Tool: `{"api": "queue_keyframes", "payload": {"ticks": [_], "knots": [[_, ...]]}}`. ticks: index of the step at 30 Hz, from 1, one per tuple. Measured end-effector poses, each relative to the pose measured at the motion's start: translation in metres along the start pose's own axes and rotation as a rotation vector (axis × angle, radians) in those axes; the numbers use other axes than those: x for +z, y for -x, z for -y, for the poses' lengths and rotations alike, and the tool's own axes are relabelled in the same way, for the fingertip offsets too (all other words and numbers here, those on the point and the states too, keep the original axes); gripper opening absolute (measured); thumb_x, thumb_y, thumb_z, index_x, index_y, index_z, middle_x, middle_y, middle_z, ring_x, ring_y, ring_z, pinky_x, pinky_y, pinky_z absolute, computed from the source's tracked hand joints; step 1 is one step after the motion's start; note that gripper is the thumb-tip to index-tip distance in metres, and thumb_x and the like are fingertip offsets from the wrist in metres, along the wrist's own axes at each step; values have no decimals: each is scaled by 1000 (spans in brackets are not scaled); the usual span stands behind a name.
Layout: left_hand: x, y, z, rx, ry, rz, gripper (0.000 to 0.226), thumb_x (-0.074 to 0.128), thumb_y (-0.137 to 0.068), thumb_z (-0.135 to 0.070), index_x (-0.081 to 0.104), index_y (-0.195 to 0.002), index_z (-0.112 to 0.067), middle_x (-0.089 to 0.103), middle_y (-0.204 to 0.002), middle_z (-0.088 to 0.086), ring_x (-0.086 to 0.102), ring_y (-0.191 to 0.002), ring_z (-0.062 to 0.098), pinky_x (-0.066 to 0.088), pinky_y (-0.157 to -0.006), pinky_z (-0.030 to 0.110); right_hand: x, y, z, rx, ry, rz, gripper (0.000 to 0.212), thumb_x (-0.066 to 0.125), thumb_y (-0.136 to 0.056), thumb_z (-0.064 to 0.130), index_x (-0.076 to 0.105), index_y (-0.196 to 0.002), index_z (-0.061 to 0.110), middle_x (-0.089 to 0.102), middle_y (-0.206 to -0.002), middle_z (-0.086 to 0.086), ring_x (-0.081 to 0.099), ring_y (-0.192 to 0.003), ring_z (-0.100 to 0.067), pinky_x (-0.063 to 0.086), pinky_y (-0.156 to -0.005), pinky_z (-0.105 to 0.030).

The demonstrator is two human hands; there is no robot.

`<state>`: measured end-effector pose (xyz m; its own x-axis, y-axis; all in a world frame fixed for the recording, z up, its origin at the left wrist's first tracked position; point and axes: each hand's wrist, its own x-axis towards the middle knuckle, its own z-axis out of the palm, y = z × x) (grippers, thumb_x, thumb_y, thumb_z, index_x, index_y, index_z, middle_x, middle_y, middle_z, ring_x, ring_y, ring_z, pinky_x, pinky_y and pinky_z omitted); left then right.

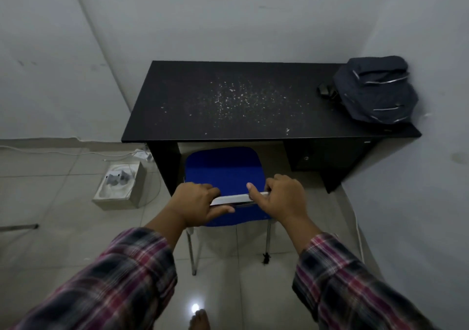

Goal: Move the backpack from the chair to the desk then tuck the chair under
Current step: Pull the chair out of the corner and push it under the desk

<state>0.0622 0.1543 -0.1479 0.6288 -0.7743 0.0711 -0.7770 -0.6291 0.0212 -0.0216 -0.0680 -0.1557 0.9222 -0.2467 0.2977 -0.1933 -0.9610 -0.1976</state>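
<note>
A dark grey backpack (pixel 375 89) lies on the right end of the black desk (pixel 193 116), against the wall corner. The blue chair (pixel 223 172) stands in front of the desk with the front of its seat under the desk edge. Its backrest faces me. My left hand (pixel 196 204) grips the top rail of the backrest at its left end. My right hand (pixel 280 196) grips the same rail at its right end. The chair's chrome legs show below the seat on the tiled floor.
A small white open box (pixel 118 186) with cables sits on the floor left of the desk. The desk's drawer unit (pixel 327 157) fills its right underside. White walls close in behind and on the right. A bare foot (pixel 199 320) shows at the bottom.
</note>
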Motion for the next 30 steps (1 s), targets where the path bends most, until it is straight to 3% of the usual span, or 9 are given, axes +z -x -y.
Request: {"api": "queue_keyframes", "payload": {"ticks": [8,18,21,25,30], "knots": [[4,-47,68,-86,23,-74,115,-14,-60,-91,69,-107,-27,71,-93,-4,67,-77,18,50,-63,33,29,-72,23,21,0,-8,63,39,-83,70,54,-54,16,45,-56,4,43,-50,-14,38,-43,-28],[10,-124,140,-152,101,-169,106,0,-62,-95,74,-95,-27,72,-85,-5,66,-70,17,39,-54,26,66,-172,31,58,5,-65,62,40,-81,71,53,-53,18,45,-57,5,46,-51,-15,24,-45,-22],[9,-140,148,-168,104,-154,103,1,-62,-95,73,-93,-27,68,-84,-6,62,-69,15,40,-53,26,73,-192,27,66,-14,-86,63,39,-79,75,52,-54,19,48,-59,4,48,-52,-16,27,-44,-23],[12,-147,143,-251,110,-128,89,18,-64,-94,70,-91,-26,67,-86,-6,62,-72,15,47,-56,28,74,-205,18,73,-97,-111,62,40,-75,82,55,-72,22,53,-65,7,52,-56,-15,42,-54,-29],[19,-129,124,-541,301,-197,85,38,-56,-97,65,-99,-29,64,-93,-7,62,-84,14,50,-63,30,73,-179,0,60,-82,-154,68,39,-70,89,54,-81,23,52,-76,9,47,-78,-15,41,-74,-35]]}}
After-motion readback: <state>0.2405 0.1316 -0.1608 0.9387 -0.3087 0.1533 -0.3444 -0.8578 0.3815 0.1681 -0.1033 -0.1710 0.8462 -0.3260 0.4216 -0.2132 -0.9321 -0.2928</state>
